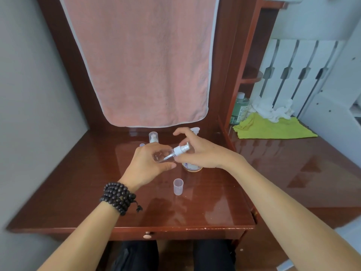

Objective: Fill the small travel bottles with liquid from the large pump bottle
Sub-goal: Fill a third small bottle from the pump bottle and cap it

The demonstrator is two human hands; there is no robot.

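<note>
My left hand (pixel 148 165) grips a small clear travel bottle (pixel 163 155), tilted above the table. My right hand (pixel 201 153) pinches its white spray pump top (pixel 180 149) at the neck, the dip tube showing inside the bottle. Behind my right hand stands the large pump bottle (pixel 192 166); only its labelled base and the white pump head (pixel 195 131) show. A clear loose cap (pixel 178 186) stands upright on the table in front of my hands. A second small travel bottle (pixel 153 137) with a clear cap stands at the back.
A small cap (pixel 142 145) peeks out behind my left hand. A pink towel (pixel 140 61) hangs behind the wooden table (pixel 78 192). To the right lie a yellow-green cloth (pixel 273 128), white tissues (pixel 273 110) and a green bottle (pixel 239 108).
</note>
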